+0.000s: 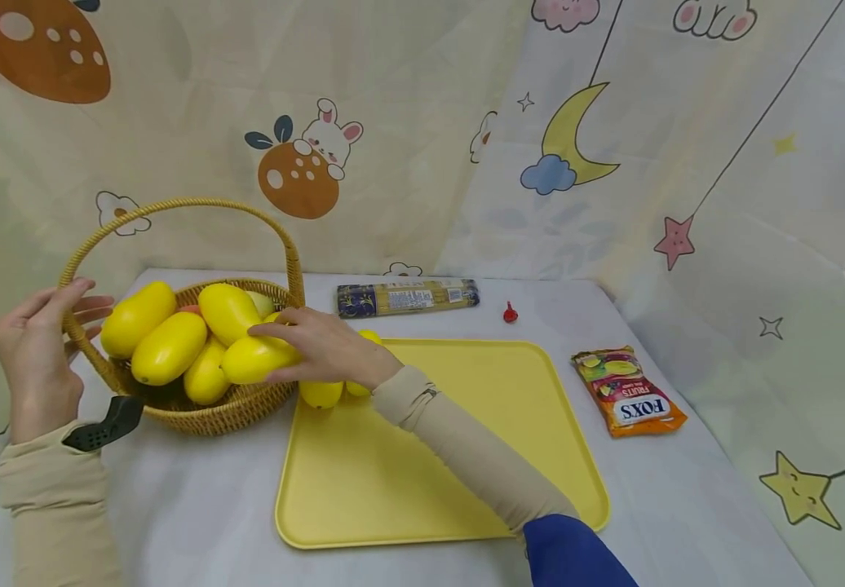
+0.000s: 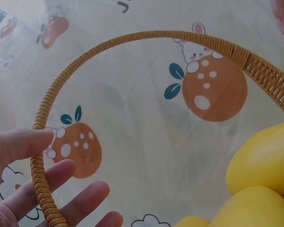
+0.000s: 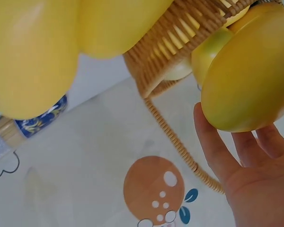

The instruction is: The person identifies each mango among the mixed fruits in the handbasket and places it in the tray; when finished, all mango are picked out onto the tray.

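While one yellow fruit (image 1: 249,364) is being gripped by the fingers (image 3: 213,146) of the right hand (image 1: 327,346) at the right side of the woven basket (image 1: 239,414), the handle (image 1: 295,273) is being loosely clasped on its far left side by the left hand (image 1: 41,350), with the thumb laid across it. Whether any of the fruit's weight is being borne by its neighbours cannot be told.

For good handling, a broad hold on the smooth, rounded skin is probably being called for, with even pressure so that no slip is being invited. The rim is best being passed over with room to spare, and the fruits heaped beside it are best being left unjostled. By the left hand, the basket should be being steadied against tipping.

Farther out, at least two more yellow fruits (image 1: 321,395) are being held near the far left corner of a yellow tray (image 1: 422,489). On the white worktop (image 1: 195,505), a long packet (image 1: 408,297), a tiny red object (image 1: 510,313) and an orange FOX'S bag (image 1: 631,395) are being kept outside the tray.
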{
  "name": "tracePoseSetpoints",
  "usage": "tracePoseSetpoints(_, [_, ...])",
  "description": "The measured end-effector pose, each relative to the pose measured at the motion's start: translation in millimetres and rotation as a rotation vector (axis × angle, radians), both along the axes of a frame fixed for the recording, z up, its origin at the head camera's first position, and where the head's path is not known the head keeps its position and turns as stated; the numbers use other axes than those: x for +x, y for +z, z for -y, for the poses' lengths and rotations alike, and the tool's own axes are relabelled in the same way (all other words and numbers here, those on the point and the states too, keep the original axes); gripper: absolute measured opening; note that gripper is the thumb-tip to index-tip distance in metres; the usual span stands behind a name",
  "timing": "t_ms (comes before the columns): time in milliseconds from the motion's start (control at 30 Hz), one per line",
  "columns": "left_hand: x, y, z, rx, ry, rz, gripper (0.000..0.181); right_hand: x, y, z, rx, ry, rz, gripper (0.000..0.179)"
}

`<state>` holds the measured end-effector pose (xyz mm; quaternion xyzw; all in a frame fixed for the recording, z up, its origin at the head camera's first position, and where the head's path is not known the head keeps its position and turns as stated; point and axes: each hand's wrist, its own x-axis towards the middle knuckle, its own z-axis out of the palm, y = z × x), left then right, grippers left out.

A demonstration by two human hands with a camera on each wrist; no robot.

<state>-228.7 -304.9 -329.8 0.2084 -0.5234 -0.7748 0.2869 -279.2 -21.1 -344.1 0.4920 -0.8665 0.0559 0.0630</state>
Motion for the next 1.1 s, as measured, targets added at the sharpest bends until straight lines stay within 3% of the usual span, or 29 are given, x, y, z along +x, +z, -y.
tracePoseSetpoints(267, [-0.9,-1.3,-0.4,-0.002,0.002,0.006,0.037,-8.4,-0.2,-31,-0.071,-0.031,0.001,0.062])
tracePoseSetpoints(600, [-0.8,0.5,-0.1,0.004,-0.003,-0.005,0.036,-15.1,-3.4,-56,-0.090,-0.100,0.058,0.061])
tracePoseSetpoints(1100, [-1.7,0.1,1.1,0.005,-0.002,-0.007,0.037,-20.7,-13.8,-96,-0.143,-0.188,0.073,0.062])
